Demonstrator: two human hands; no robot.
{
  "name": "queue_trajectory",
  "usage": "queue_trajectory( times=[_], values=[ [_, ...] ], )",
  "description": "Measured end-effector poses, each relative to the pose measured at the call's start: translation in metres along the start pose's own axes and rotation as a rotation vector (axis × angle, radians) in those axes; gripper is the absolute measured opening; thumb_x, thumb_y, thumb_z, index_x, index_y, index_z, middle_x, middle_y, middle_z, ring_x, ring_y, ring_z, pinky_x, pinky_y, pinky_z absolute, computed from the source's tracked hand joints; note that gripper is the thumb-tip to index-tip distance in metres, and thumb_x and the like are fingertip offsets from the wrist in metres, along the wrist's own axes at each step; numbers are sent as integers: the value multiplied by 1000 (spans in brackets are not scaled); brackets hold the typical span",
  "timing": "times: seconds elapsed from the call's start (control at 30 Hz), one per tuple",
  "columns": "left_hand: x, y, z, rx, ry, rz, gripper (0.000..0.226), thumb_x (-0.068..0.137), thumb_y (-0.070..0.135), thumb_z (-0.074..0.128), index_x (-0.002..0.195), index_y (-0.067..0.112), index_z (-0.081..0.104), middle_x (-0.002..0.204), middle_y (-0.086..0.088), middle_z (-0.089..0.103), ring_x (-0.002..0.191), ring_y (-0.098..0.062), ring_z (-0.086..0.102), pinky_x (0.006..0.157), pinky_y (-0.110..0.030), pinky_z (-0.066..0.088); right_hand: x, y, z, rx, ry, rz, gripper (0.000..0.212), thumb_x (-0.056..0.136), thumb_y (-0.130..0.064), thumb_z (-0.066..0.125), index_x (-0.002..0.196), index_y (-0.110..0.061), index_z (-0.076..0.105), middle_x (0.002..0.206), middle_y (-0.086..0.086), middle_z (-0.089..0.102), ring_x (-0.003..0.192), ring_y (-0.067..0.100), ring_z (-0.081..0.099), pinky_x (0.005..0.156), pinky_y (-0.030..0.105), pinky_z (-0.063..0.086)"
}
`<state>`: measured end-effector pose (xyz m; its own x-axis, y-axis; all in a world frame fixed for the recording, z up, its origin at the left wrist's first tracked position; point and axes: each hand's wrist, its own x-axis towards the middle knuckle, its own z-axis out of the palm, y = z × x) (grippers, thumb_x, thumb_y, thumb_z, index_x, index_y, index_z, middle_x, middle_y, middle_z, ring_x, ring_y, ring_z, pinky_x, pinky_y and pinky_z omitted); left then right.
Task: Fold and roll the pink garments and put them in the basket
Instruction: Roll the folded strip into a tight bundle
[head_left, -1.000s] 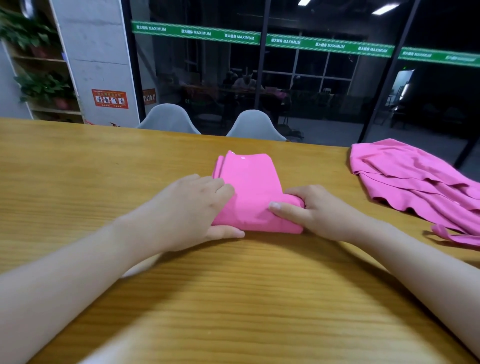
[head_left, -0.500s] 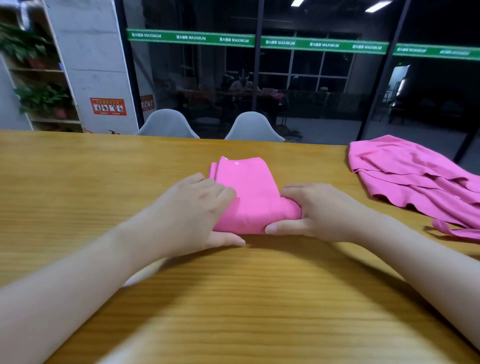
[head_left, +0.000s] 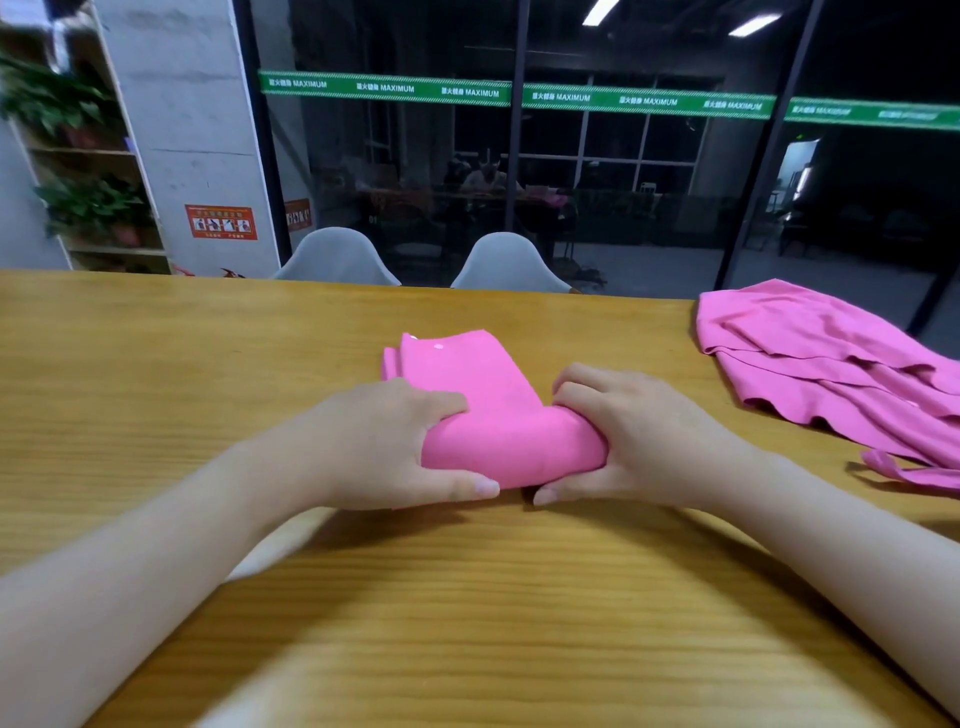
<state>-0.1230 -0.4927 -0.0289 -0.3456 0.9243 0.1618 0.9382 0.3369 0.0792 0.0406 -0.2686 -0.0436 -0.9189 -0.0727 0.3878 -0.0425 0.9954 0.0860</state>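
At table (head_left: 156, 364) centre | both hands, left (head_left: 400, 447) and right (head_left: 628, 436), curl round rolled pink garment (head_left: 498, 415) | forearms converge

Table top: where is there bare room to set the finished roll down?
Free: wide bare wood left of the folded garment, and the near strip between the forearms. Crowded: the right corner under the loose pink garment; centre taken by both hands, left and right.

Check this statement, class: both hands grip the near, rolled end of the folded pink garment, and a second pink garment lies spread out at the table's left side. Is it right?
One detail is wrong. The second pink garment lies at the right side of the table, not the left, as the head view shows. The rest holds: the left hand and right hand grip the rolled near end of the folded pink garment.
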Motion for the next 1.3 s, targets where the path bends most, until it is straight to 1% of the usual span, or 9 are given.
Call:
queue_trajectory(
  times=[0.17, 0.3, 0.4, 0.57, 0.7, 0.83, 0.97, 1.17, 1.3],
  values=[
    [0, -7, 14, 383, 356, 324, 67, 77, 85, 42, 102, 24, 55, 87, 10, 60, 75, -17, 57, 70, -32, 45, 1, -6, -5, 413, -134, 158, 51, 74, -79, 70, 92, -32, 65, 97, -18, 61, 86, 7, 61, 72, 36, 52],
    [2, -3, 11, 291, 245, 212, 67, 76, 88, 44, 100, 26, 45, 80, 12, 54, 73, -19, 55, 68, -36, 47, 4, -8, -5, 557, -178, 233, 49, 75, -74, 73, 91, -27, 69, 87, -9, 69, 79, 12, 65, 70, 43, 53],
    [2, 1, 3, 185, 79, 83, 67, 71, 92, 51, 96, 30, 40, 77, 13, 50, 74, -15, 53, 67, -35, 46, 0, -11, -7, 334, -138, 200, 50, 71, -88, 61, 91, -42, 56, 95, -22, 57, 88, 3, 56, 72, 29, 44],
    [-2, 7, -6, -9, -81, -43, 64, 71, 87, 60, 98, 35, 34, 82, 17, 44, 75, -8, 49, 61, -25, 38, -4, -13, -2, 39, 34, 11, 74, 70, -83, 69, 114, -23, 58, 107, -11, 54, 94, 10, 51, 78, 29, 42],
    [-7, 3, 2, 166, 84, 67, 68, 73, 88, 53, 109, 30, 43, 88, 17, 49, 85, -13, 52, 70, -31, 41, -3, -14, -2, 161, 12, 39, 66, 70, -80, 72, 105, -25, 60, 98, -14, 55, 88, 9, 53, 77, 31, 45],
    [-3, -3, 15, 381, 392, 276, 63, 73, 79, 45, 98, 22, 54, 79, 8, 58, 66, -20, 58, 59, -32, 42, 2, -14, -8, 536, -138, 243, 43, 72, -61, 84, 92, -28, 63, 84, -13, 63, 76, 7, 59, 65, 26, 47],
    [-1, 2, 12, 261, 315, 202, 56, 73, 77, 56, 98, 29, 45, 77, 12, 54, 71, -20, 58, 61, -32, 39, 3, -14, -10, 722, -244, 289, 28, 79, -46, 83, 92, -27, 67, 77, -13, 68, 69, 4, 62, 62, 17, 45],
    [6, -2, 0, -128, -17, -54, 60, 70, 75, 73, 91, 34, 35, 79, 16, 43, 81, -14, 45, 59, -23, 32, -4, -9, 7, 75, -16, 72, 73, 75, -79, 66, 126, -30, 52, 113, -18, 54, 102, 5, 52, 87, 30, 43],
    [1, -2, 2, 20, 18, -9, 56, 73, 80, 63, 95, 34, 38, 83, 18, 43, 85, -17, 49, 67, -31, 38, 2, -7, 6, 57, -24, 49, 73, 75, -84, 62, 121, -28, 56, 110, -16, 58, 99, 7, 53, 86, 31, 43]
  ],
)
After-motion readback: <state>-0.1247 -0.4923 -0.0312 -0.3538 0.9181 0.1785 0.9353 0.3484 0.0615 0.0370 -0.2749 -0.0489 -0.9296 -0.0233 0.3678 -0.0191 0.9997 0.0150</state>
